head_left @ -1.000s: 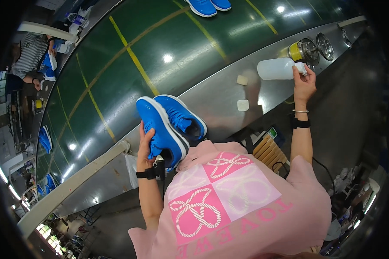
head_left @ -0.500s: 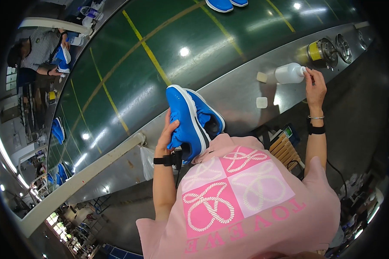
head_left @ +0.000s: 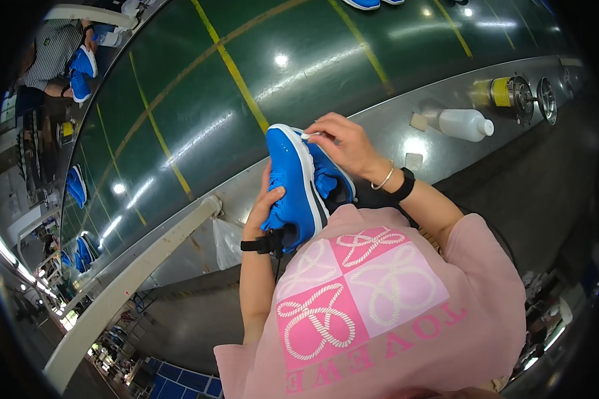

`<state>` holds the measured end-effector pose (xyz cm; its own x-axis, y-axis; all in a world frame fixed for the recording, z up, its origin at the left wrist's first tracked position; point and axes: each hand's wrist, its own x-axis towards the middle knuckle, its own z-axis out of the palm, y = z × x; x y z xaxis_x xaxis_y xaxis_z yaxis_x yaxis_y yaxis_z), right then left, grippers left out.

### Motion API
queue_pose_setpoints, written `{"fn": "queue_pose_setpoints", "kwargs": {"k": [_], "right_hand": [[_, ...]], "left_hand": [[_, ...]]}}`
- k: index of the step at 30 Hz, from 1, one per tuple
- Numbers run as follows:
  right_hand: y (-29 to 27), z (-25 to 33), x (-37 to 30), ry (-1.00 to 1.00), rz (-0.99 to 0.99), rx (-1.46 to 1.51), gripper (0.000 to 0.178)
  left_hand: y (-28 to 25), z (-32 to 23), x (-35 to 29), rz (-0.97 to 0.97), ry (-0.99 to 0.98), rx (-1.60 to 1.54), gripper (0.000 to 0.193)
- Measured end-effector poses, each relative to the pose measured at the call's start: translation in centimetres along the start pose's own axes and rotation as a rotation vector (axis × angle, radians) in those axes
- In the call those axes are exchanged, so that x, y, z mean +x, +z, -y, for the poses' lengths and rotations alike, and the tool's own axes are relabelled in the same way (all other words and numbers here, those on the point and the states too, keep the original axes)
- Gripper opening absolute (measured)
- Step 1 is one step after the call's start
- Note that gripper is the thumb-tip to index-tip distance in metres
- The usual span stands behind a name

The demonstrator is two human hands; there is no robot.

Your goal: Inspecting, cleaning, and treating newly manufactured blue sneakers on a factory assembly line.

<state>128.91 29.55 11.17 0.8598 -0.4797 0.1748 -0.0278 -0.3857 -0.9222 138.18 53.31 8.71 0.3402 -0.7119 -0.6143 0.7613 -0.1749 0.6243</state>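
Note:
A pair of blue sports shoes [head_left: 293, 183] with white soles is held upright against my chest. My left hand [head_left: 263, 206] grips the shoes from the left side, near the heel. My right hand [head_left: 343, 143] rests on the toe end of the shoes and pinches a small white piece against the sole edge. I wear a pink shirt and dark wristbands on both wrists.
A white plastic bottle [head_left: 464, 124] lies on the grey metal ledge [head_left: 393, 120] to the right, beside a yellow-topped container [head_left: 502, 92] and round metal tins. A green conveyor belt [head_left: 246, 66] carries more blue shoes [head_left: 373, 3]. Another person [head_left: 60, 53] handles shoes at far left.
My right hand has left the white bottle on the ledge and come back to the toe of the shoes. The shoes have stayed in my left hand.

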Motion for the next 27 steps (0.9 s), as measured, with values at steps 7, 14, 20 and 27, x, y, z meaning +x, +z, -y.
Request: {"fn": "queue_pose_setpoints", "kwargs": {"k": [7,14,20,27], "right_hand": [[2.9,-0.2,1.8,-0.216,-0.022,-0.182,0.012],[3.1,-0.2,0.8,-0.227,-0.057,-0.185,0.01],[4.1,0.0,2.9,-0.223,-0.069,-0.214,0.01],[3.5,0.0,3.0,-0.233,-0.045,-0.223,0.009]], "left_hand": [[0.2,-0.3,0.4,0.015,0.032,0.017,0.098],[0.2,-0.4,0.7,0.007,0.041,0.132,0.104],[0.4,-0.5,0.6,0.011,0.044,0.177,0.105],[0.7,-0.7,0.8,0.015,0.066,0.216,0.109]]}}
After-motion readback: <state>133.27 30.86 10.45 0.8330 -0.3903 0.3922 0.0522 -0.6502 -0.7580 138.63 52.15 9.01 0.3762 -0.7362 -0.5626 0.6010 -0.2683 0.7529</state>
